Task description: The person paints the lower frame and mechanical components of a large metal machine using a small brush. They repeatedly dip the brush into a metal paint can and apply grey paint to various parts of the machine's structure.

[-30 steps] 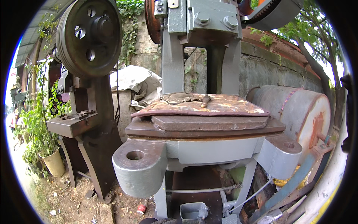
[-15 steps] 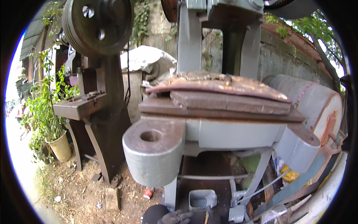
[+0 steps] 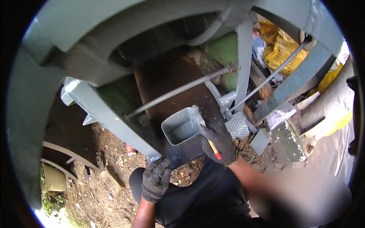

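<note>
hands (image 3: pixel 156 180) higher in-frame, right hand (image 3: pixel 225 146) closed round red-tipped wooden handle (image 3: pixel 213 146), left hand (image 3: pixel 153 186) half-curled, contents unclear

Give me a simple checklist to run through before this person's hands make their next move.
1. Hands covered: ok; the left hand and right hand are both gloved.
2. Tool in hand: ok; the right hand grips a red-ended, wooden-handled tool.
3. Tool's working end: cannot tell; it is indistinct near the rim of the grey container.
4. Container upright: ok; its open side faces up.
5. Left hand empty: cannot tell; its fingers are curled near the metal leg.
6. Ground uncluttered: not ok; a red can lies there.
</note>
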Demonstrator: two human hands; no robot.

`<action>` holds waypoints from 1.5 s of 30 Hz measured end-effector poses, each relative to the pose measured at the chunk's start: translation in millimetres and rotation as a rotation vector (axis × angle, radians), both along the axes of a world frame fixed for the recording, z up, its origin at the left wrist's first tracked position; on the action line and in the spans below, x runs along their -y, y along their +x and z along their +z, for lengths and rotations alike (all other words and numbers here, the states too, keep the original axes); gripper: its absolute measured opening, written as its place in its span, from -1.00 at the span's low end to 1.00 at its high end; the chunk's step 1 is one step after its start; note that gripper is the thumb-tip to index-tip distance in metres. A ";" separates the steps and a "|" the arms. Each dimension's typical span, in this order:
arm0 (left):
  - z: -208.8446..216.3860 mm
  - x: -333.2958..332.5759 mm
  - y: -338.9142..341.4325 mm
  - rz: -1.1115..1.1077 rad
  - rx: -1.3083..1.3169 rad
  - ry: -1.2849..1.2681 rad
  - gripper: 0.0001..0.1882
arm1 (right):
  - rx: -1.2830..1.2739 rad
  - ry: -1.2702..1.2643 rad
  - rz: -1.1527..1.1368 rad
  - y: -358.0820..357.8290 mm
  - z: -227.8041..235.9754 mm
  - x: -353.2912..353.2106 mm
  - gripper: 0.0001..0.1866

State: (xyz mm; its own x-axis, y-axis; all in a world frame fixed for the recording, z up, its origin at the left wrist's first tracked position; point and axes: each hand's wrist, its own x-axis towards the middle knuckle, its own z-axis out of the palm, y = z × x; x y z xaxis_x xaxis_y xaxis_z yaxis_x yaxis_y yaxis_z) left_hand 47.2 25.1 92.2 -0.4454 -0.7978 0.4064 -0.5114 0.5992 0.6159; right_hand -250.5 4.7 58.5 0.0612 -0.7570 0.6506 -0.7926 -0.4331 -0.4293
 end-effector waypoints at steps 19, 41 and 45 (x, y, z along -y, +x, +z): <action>-13.0 9.2 -22.9 0.015 0.086 0.484 -0.73 | -0.613 0.142 -0.329 -60.3 15.6 152.3 -0.77; -11.3 13.9 -20.5 -0.094 0.089 0.511 -0.70 | 0.058 0.118 -0.369 -63.2 62.7 50.9 -0.71; -9.7 19.1 -23.0 -0.111 0.071 0.414 -0.63 | 0.018 -0.083 -0.247 -47.3 50.3 26.2 -0.67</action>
State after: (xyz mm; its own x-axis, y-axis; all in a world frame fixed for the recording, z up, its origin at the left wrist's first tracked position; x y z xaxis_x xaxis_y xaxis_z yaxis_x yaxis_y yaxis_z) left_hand 24.2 6.0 82.5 -0.5533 -0.8325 0.0277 -0.5072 0.3631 0.7816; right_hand -297.9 -21.5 108.8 -0.1310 -0.6916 0.7103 -0.8709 -0.2620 -0.4157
